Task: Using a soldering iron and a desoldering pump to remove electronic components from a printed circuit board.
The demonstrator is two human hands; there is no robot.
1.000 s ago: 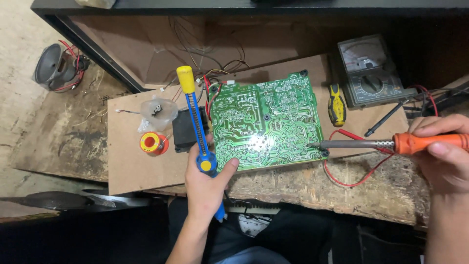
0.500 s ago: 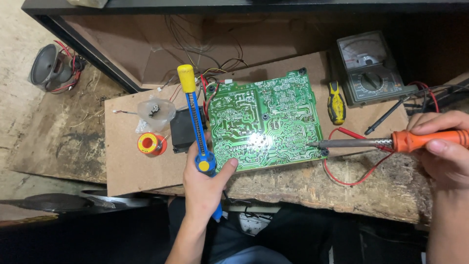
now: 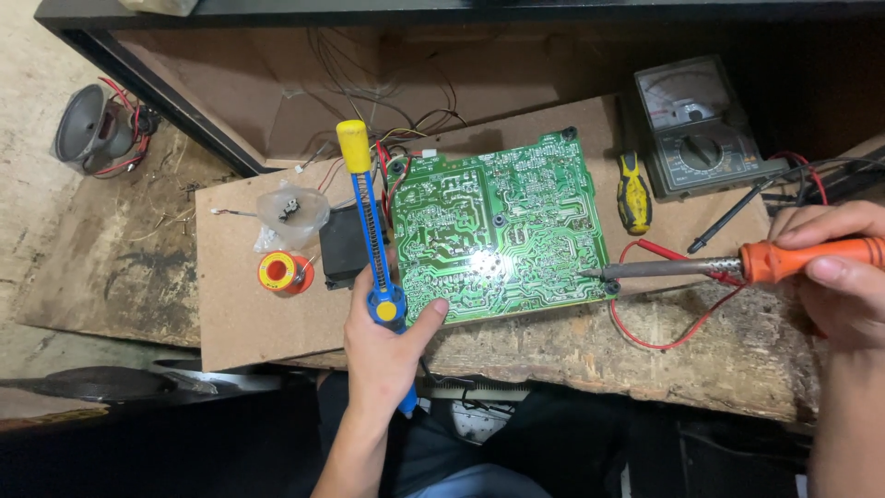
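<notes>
Two hands, two soldering tools at a green circuit board (image 3: 502,235).

The left hand (image 3: 383,341) grips a blue desoldering pump (image 3: 371,231) along the board's left edge, thumb on its lower corner. The right hand (image 3: 843,277) clasps an orange-handled soldering iron (image 3: 728,266), tip touching the board's right lower edge. A solder spool (image 3: 279,273) sits left of the board on the worktop (image 3: 240,314).

A green circuit board (image 3: 502,235) shows pale silver traces. The solder sucker (image 3: 369,226) is blue with a yellow tip. The soldering iron (image 3: 737,265) has an orange handle.
</notes>
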